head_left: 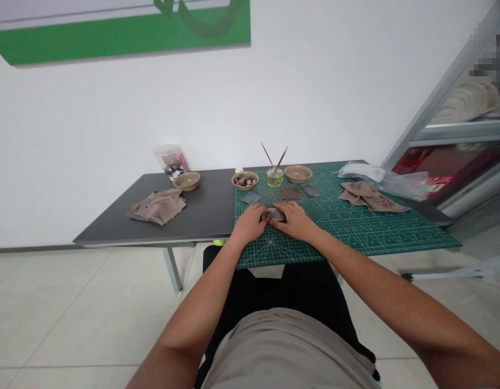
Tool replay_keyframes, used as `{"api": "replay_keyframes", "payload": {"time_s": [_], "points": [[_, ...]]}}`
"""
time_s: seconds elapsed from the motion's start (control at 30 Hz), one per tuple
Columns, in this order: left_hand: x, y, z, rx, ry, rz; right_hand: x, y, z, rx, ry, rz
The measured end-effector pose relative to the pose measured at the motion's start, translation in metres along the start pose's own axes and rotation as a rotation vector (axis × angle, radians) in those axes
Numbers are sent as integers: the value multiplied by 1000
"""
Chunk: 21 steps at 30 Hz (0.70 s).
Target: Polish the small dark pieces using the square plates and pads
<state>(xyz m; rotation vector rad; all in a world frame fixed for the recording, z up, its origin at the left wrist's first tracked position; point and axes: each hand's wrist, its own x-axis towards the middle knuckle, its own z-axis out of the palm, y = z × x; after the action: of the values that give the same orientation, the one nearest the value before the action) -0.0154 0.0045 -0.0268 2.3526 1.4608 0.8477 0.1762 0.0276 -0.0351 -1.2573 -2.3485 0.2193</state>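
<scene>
Near the front of the green cutting mat (270,251), my two hands meet over a small grey sheet (277,215) that looks like sandpaper. My left hand (251,220) has its fingers closed in a pinch at the sheet's left end, around a small brownish piece (268,215) too small to identify. On the other side, my right hand (292,219) is closed on the grey sheet's right edge. Just beyond the hands lie a blue-grey sheet (251,198), a brown sheet (290,193) and another grey sheet (310,190).
A bowl of brown pieces (245,181), a glass jar (275,178) with two brushes, and another bowl (298,173) stand behind. Left are a third bowl (187,181), a plastic tub (170,160) and a brown cloth (160,206). Another cloth (369,196) and plastic bag (404,182) lie right.
</scene>
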Motion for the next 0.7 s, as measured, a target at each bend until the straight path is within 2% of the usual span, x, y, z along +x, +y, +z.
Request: {"api": "replay_keyframes", "payload": {"time_s": [0.1,0.2,0.33,0.43,0.57,0.7], "points": [[0,-2,-1,-43,98,-18,4,-1,-1,-38,-71,7],[-1,-4,-5,-111,178,-97,9,-4,-6,-10,-105,43],[0,-6,-8,-240,241,-220,19,-3,-9,69,-117,140],[1,-9,-7,-254,273,-238,28,1,-7,210,-135,209],[1,-11,-7,-256,290,-250,32,5,-4,413,-39,255],[1,-12,-8,-278,306,-263,27,8,-8,632,103,220]]}}
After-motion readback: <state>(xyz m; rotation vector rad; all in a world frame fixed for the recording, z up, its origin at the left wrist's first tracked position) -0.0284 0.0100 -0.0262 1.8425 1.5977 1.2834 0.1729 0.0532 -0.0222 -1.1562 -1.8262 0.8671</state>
